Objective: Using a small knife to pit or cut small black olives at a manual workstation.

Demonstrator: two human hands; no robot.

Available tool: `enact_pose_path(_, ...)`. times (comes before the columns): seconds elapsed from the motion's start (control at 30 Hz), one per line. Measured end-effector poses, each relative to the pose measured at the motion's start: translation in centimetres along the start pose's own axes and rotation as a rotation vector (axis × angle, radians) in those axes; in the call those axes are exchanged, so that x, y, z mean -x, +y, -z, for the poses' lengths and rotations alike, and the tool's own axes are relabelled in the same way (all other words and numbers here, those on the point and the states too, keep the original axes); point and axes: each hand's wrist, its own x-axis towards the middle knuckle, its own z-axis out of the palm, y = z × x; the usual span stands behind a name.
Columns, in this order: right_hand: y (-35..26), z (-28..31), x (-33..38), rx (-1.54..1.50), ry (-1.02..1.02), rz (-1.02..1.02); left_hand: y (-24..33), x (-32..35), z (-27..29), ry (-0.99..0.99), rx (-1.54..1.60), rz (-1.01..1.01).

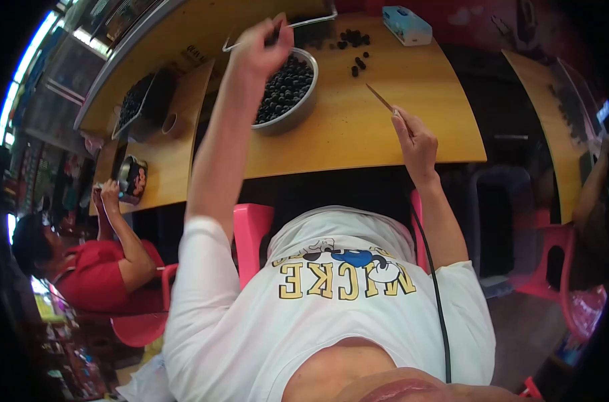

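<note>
My left hand (264, 48) reaches far over the table, above the back rim of a grey bowl (312, 94). Its fingers are curled and a little blurred, with a dark spot between them that I cannot make out. Dark, round, nut-like pieces (285, 88) fill the bowl; my forearm hides part of its left side. Right of the bowl, my right hand (417, 137) grips a small knife (379, 96) above the wooden table (364, 137), the blade pointing up and left. Several loose dark round pieces (352, 39) lie on the table beyond the knife.
A metal-rimmed tray (314, 21) lies at the far side, and a blue-and-white tissue pack (407, 27) at the far right corner. At left, a person in red (107, 275) works by a dark round tin (133, 179) and a black crate (150, 104). A black cable (438, 301) crosses my shirt.
</note>
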Motion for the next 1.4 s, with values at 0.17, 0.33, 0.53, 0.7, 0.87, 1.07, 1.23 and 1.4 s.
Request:
enact_pose_path(0.17,0.4,0.0,0.1,-0.023,-0.001,-0.004,4.1,-4.7,-3.5,0.418,-0.594,-0.387)
enact_pose_path(0.33,0.0,-0.2,-0.3,-0.115,0.038,0.040,3.8,-1.7,4.9,0.288,-1.810,-0.260)
enact_pose_path(0.53,0.7,-0.3,-0.1,-0.067,0.038,0.057,-0.4,1.5,6.0,0.193,-2.245,-0.254)
enact_pose_path(0.7,0.5,-0.6,0.0,-0.069,0.037,0.118,-1.1,2.3,6.5,0.145,-2.311,-0.427)
enact_pose_path(0.87,0.1,0.1,0.0,-0.117,-0.030,-0.010,-5.6,6.1,3.8,0.093,-1.418,-0.457)
enact_pose_path(1.07,-3.9,1.0,0.3,-0.247,-0.142,0.001,-13.7,10.7,4.5,-0.076,-0.338,-0.135)
enact_pose_path(1.23,-6.6,1.1,1.0,-0.064,-0.243,0.333,-17.2,12.0,6.8,-0.051,-0.100,-0.060)
enact_pose_path(1.4,-7.0,0.6,1.1,0.070,-0.214,0.530,-18.2,12.5,7.4,-0.001,-0.102,-0.057)
